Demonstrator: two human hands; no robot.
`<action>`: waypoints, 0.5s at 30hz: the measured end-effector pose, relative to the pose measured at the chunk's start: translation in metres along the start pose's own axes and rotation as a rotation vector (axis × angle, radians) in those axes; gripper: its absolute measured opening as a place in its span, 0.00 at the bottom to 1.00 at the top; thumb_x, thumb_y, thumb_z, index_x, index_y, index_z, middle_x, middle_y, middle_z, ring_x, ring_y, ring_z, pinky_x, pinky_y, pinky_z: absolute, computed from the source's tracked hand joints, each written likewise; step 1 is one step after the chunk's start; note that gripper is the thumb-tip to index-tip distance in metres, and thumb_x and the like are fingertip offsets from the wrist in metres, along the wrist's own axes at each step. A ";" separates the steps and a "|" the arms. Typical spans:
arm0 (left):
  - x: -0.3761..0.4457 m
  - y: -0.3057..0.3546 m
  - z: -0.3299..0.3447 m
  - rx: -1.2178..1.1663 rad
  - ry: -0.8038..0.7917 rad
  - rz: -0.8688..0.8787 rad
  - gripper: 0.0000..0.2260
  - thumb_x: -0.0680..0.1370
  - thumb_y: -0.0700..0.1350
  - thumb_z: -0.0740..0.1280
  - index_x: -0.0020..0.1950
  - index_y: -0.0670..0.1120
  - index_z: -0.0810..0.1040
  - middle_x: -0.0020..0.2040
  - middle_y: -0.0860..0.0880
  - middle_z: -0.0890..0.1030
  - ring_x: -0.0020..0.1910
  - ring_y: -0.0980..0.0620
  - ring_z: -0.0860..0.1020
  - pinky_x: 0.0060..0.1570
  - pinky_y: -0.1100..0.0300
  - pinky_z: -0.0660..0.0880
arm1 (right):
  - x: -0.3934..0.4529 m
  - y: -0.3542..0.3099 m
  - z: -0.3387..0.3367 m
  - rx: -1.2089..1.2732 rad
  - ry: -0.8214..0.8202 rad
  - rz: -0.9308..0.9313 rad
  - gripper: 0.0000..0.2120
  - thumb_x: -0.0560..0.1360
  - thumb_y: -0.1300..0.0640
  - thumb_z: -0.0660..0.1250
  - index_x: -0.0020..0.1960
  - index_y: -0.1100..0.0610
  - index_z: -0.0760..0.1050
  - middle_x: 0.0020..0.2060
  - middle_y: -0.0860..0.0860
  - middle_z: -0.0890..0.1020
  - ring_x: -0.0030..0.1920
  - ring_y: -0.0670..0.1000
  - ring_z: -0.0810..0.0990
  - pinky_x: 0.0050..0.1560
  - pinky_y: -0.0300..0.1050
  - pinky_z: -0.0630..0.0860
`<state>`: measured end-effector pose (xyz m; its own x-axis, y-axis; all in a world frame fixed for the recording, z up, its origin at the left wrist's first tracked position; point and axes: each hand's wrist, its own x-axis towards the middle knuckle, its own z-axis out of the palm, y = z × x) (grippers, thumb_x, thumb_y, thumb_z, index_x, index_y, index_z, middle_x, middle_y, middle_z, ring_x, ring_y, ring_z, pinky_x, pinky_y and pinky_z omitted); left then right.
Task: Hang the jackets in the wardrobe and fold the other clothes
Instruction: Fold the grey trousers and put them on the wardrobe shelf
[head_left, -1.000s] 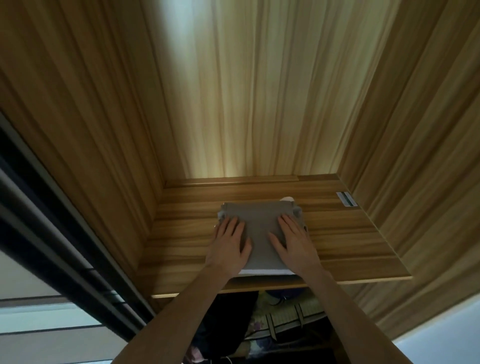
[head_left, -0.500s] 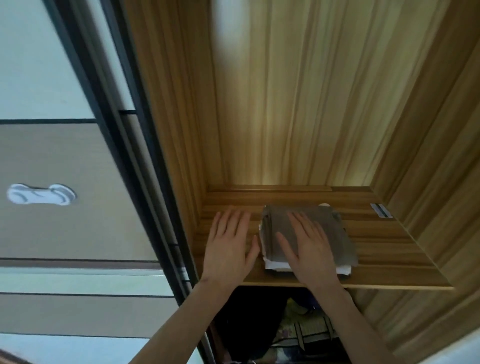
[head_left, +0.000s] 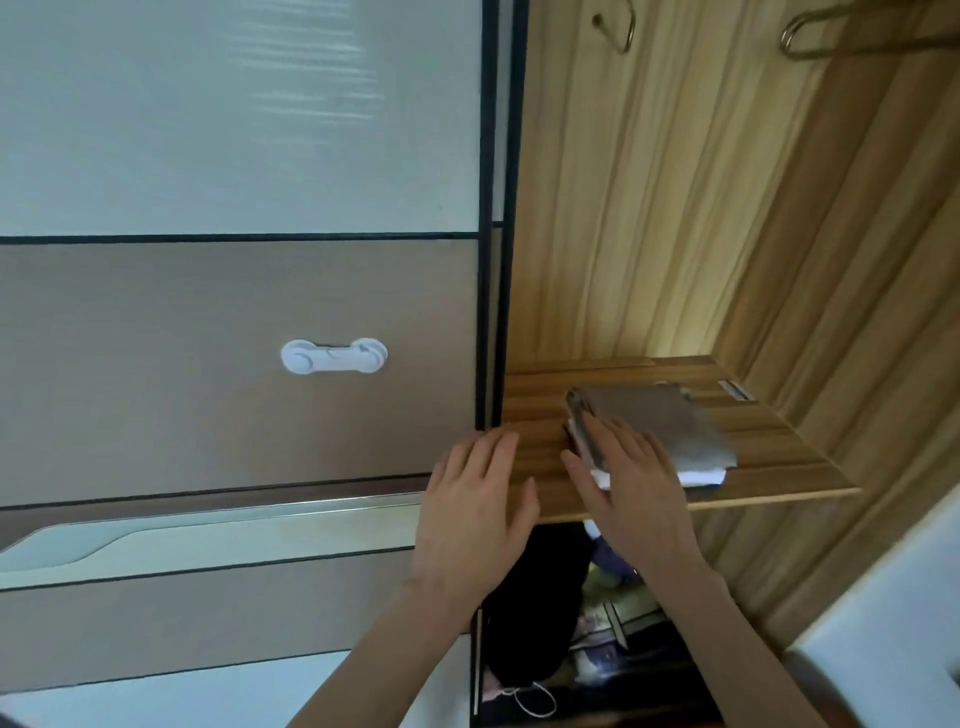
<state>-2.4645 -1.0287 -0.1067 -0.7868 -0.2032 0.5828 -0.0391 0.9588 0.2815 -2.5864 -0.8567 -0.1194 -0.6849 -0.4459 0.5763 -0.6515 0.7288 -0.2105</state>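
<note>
Right of centre in the frame, our right hand (head_left: 631, 486) lies flat with fingers straight and slightly spread, its fingertips resting on the near left corner of the folded clothes (head_left: 660, 421). That grey stack, with a white layer showing at its bottom edge, sits on the wooden shelf (head_left: 779, 457) inside the wardrobe (head_left: 675, 208). Our left hand (head_left: 475, 512) hovers just left of it, fingers straight and together, holding nothing, its fingertips over the shelf's left end beside the sliding door (head_left: 234, 364). A white latch (head_left: 334, 356) sits on that door, mid-left. Dark clothes (head_left: 524, 608) hang below the shelf.
</note>
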 end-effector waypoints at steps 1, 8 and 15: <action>-0.008 -0.007 -0.009 0.000 0.002 0.004 0.22 0.83 0.55 0.62 0.74 0.47 0.74 0.70 0.49 0.78 0.68 0.49 0.74 0.67 0.50 0.74 | -0.007 -0.010 -0.005 -0.009 0.002 0.011 0.32 0.84 0.35 0.52 0.74 0.57 0.74 0.68 0.54 0.81 0.70 0.55 0.76 0.73 0.58 0.70; -0.042 -0.042 -0.066 0.067 0.093 0.015 0.20 0.82 0.54 0.61 0.68 0.45 0.77 0.64 0.48 0.81 0.64 0.46 0.76 0.64 0.49 0.74 | -0.039 -0.078 -0.037 -0.010 -0.034 0.071 0.33 0.82 0.33 0.52 0.75 0.53 0.73 0.70 0.51 0.79 0.72 0.53 0.75 0.76 0.55 0.66; -0.064 -0.080 -0.127 0.205 0.130 -0.107 0.22 0.81 0.56 0.59 0.67 0.44 0.77 0.62 0.47 0.81 0.62 0.43 0.78 0.59 0.48 0.76 | -0.028 -0.134 -0.038 0.122 -0.089 0.022 0.33 0.82 0.31 0.49 0.78 0.50 0.69 0.73 0.50 0.76 0.75 0.53 0.71 0.78 0.53 0.61</action>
<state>-2.3329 -1.1175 -0.0696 -0.6863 -0.3165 0.6548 -0.2522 0.9480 0.1939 -2.4671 -0.9221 -0.0770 -0.7225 -0.4785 0.4991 -0.6667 0.6732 -0.3197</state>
